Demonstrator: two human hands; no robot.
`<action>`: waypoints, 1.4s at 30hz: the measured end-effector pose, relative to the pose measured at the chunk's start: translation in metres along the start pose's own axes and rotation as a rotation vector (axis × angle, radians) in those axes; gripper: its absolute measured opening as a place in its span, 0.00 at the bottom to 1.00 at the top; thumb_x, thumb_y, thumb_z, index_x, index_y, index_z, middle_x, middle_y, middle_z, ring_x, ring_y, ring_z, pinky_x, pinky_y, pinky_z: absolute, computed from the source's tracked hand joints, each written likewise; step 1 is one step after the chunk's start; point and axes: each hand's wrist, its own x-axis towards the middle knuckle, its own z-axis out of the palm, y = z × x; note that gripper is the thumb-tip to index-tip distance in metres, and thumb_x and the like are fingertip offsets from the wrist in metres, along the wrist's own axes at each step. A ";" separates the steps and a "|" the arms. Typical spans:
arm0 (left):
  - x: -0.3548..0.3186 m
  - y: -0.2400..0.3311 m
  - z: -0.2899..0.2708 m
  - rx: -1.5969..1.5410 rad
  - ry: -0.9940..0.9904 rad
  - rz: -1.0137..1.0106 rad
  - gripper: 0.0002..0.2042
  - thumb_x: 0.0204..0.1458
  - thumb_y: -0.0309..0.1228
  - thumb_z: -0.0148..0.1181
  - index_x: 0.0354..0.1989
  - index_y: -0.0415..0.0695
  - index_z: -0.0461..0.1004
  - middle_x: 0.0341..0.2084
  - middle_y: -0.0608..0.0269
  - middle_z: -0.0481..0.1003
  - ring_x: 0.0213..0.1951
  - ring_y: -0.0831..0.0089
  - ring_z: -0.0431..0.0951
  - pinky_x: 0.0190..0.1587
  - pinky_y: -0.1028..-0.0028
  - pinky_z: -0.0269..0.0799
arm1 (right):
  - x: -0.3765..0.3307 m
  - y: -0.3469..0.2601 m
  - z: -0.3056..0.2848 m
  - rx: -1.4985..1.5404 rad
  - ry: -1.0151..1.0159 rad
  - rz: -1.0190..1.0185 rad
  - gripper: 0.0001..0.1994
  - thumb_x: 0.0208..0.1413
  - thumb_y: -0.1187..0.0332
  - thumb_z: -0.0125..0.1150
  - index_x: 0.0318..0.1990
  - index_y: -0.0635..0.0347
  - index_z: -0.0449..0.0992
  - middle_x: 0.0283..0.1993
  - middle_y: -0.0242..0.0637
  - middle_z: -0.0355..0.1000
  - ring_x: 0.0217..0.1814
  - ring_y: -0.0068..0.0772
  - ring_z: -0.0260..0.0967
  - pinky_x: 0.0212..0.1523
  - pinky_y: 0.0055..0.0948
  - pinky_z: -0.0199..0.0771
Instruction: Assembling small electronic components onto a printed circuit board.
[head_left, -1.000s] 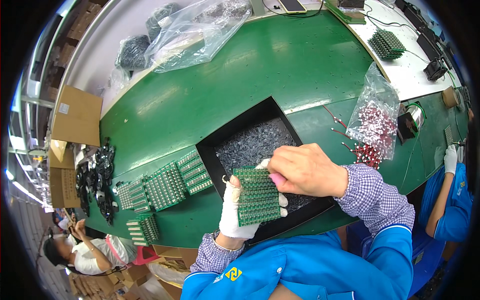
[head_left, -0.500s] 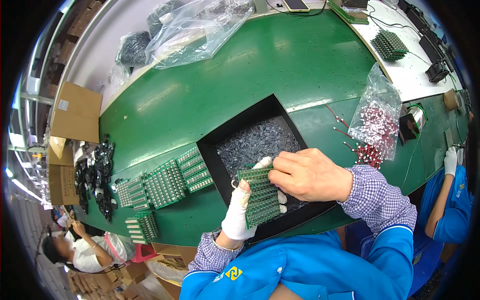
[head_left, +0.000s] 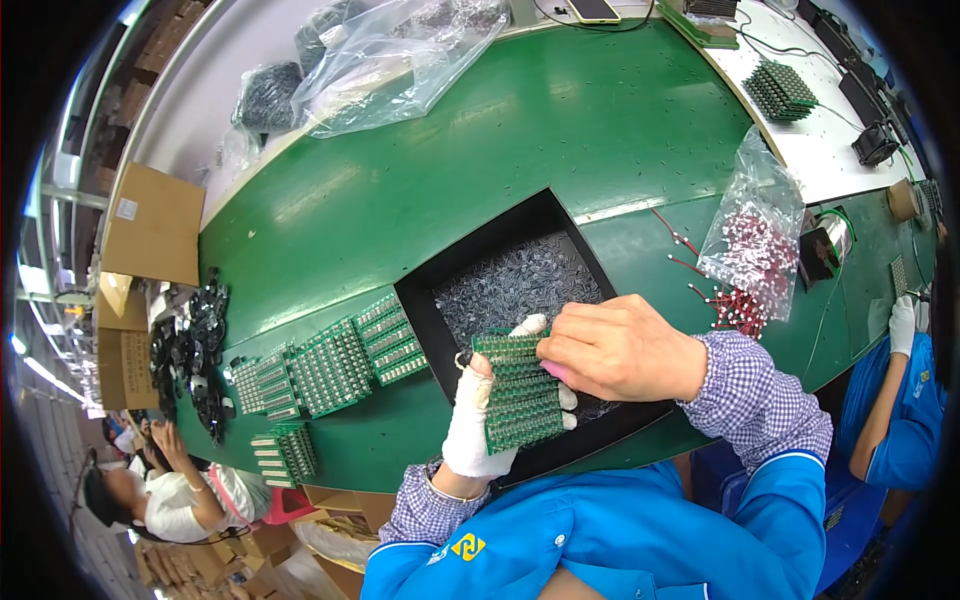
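My gloved left hand point(head_left: 478, 425) grips a green panel of small circuit boards point(head_left: 518, 390) over the black square tray point(head_left: 470, 262) of tiny dark parts; my bare right hand point(head_left: 622, 350) pinches its top edge.

Right hand point(head_left: 620, 350) covers upper right part of green circuit board point(head_left: 515, 390); fingertips hidden against it. Loose parts in black tray point(head_left: 480, 255) too small to tell. Person at right frame edge cut off, only gloved hand point(head_left: 902, 322) and blue sleeve showing.
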 end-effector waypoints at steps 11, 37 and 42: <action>-0.001 -0.003 0.005 0.126 0.068 -0.026 0.33 0.58 0.54 0.50 0.66 0.47 0.55 0.48 0.53 0.72 0.38 0.64 0.79 0.36 0.65 0.82 | 0.005 -0.009 -0.010 -0.086 -0.088 -0.001 0.05 0.48 0.71 0.61 0.29 0.56 0.70 0.29 0.32 0.64 0.25 0.29 0.63 0.21 0.24 0.63; 0.003 0.001 0.001 -0.092 0.098 -0.079 0.31 0.59 0.56 0.47 0.61 0.44 0.61 0.47 0.49 0.73 0.36 0.55 0.80 0.34 0.57 0.82 | 0.002 0.001 -0.008 0.083 -0.023 0.061 0.07 0.42 0.71 0.64 0.29 0.57 0.72 0.26 0.31 0.67 0.25 0.28 0.65 0.19 0.25 0.61; 0.003 -0.001 -0.006 -0.088 0.071 -0.096 0.31 0.59 0.57 0.45 0.59 0.44 0.63 0.44 0.49 0.74 0.36 0.54 0.80 0.34 0.56 0.82 | 0.005 0.002 0.002 0.110 0.048 0.047 0.08 0.42 0.73 0.63 0.32 0.58 0.73 0.29 0.31 0.69 0.27 0.28 0.66 0.20 0.24 0.62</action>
